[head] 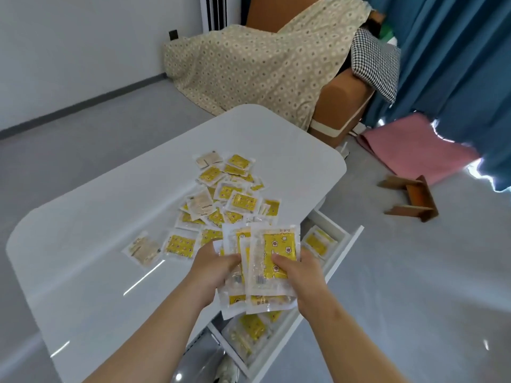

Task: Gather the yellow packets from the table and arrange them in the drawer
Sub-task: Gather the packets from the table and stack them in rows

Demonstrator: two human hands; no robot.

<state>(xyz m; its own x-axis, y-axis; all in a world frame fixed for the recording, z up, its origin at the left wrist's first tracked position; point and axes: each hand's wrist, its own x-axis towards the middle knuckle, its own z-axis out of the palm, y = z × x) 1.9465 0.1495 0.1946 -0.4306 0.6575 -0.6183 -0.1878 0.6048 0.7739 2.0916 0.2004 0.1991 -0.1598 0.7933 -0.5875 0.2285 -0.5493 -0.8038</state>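
Observation:
Both my hands hold one stack of yellow packets (272, 250) upright over the open white drawer (347, 244) at the table's right side. My left hand (214, 269) grips the stack's left edge and my right hand (300, 275) grips its right edge, thumb on the front packet. Several yellow packets (235, 194) lie scattered in a pile on the white table (96, 244), some face down and beige. More packets (318, 241) lie inside the drawer, partly hidden under the stack.
Beyond the table stands a brown sofa (340, 106) draped in a patterned cloth (249, 67). A pink mat (412, 150) and a tipped wooden stool (412, 200) lie on the grey floor at the right, by a blue curtain (456, 64).

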